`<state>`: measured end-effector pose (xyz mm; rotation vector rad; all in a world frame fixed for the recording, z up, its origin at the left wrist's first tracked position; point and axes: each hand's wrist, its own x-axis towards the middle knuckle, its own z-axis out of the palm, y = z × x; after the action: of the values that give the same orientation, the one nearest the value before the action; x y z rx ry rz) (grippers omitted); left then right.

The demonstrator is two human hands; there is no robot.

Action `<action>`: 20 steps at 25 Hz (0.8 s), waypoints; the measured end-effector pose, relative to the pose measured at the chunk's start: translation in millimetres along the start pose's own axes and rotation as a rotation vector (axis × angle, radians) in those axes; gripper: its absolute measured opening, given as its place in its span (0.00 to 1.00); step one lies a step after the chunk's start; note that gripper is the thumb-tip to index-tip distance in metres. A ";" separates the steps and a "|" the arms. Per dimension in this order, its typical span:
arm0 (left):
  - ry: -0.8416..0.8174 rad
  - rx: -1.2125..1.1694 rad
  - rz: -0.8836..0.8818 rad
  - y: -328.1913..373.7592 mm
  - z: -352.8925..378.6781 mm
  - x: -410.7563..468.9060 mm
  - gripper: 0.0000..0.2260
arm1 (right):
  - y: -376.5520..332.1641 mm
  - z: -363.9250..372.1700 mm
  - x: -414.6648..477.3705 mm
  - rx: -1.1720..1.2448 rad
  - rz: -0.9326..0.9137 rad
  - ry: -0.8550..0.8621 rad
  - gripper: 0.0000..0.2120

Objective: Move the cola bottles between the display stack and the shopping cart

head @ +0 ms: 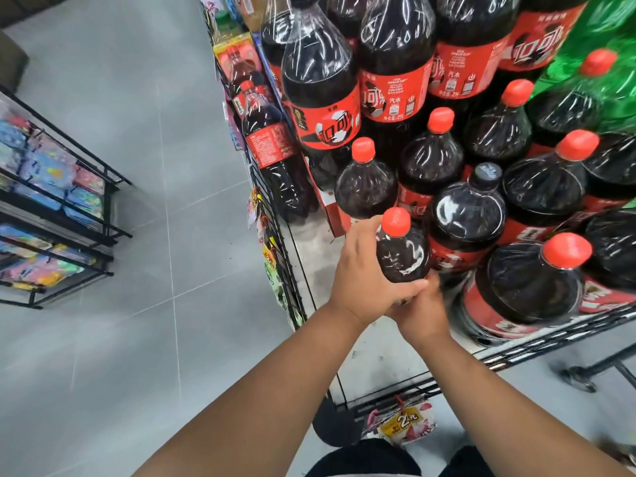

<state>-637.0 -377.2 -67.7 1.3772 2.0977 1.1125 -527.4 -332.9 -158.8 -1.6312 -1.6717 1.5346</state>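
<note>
Both hands wrap one red-capped cola bottle (402, 256): my left hand (361, 273) curls round its shoulder, my right hand (425, 306) grips lower down. It is upright at the near left edge of the stack (430, 160), a black-capped bottle (468, 215) just right.

Floor (137, 339) was grey large-format tile with thin pale grout lines, evenly lit. Black wire rack (106, 208) at the left of the frame held colourful packets (44, 166). Yellow price tag (404, 423) hung low, centre-right.
</note>
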 end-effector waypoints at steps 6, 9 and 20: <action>0.047 -0.010 0.009 4.7 1.8 5.5 0.47 | 2.7 7.4 13.8 -0.019 0.067 -0.011 0.34; 0.066 -0.024 0.011 2.7 3.6 7.8 0.48 | 7.5 6.6 19.1 -0.028 0.073 -0.017 0.33; -0.091 0.047 0.012 7.0 -22.3 -0.2 0.44 | -17.9 -14.3 -2.6 -0.055 0.005 -0.013 0.39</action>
<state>-648.1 -384.9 -48.7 1.4360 2.0653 0.9920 -523.7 -324.5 -137.7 -1.6574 -1.7319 1.5183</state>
